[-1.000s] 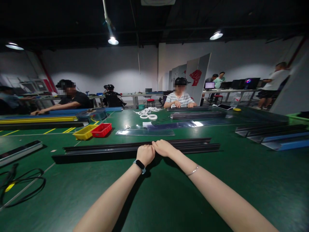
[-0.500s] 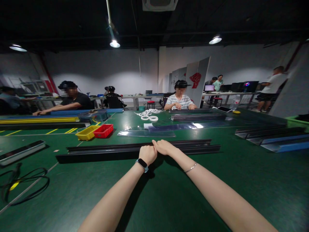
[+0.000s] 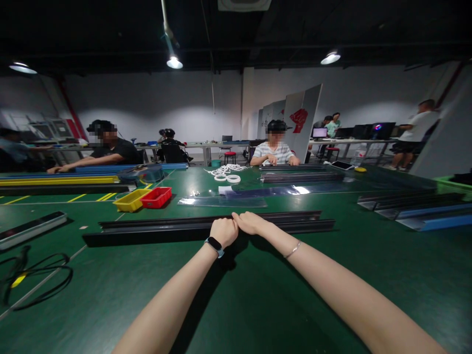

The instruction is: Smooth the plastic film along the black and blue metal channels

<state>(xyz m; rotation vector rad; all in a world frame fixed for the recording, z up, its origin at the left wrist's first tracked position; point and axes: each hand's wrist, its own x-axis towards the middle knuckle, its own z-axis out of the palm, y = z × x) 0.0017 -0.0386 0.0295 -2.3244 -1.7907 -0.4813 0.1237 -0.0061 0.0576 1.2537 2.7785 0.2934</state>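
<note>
Two long black rails (image 3: 155, 230) lie side by side across the green table (image 3: 258, 295) in front of me. My left hand (image 3: 224, 231) rests closed on the near rail at its middle, a dark band on the wrist. My right hand (image 3: 250, 222) lies right beside it, touching it, fingers curled over the same rail. What the fingertips pinch is hidden behind the knuckles.
A yellow bin (image 3: 132, 200) and a red bin (image 3: 157, 197) stand at the back left. Clear plastic strips (image 3: 221, 201) and white tape rolls (image 3: 227, 178) lie behind the rails. More rails (image 3: 413, 209) sit at the right, black cable (image 3: 33, 275) at the left. Other people sit across the table.
</note>
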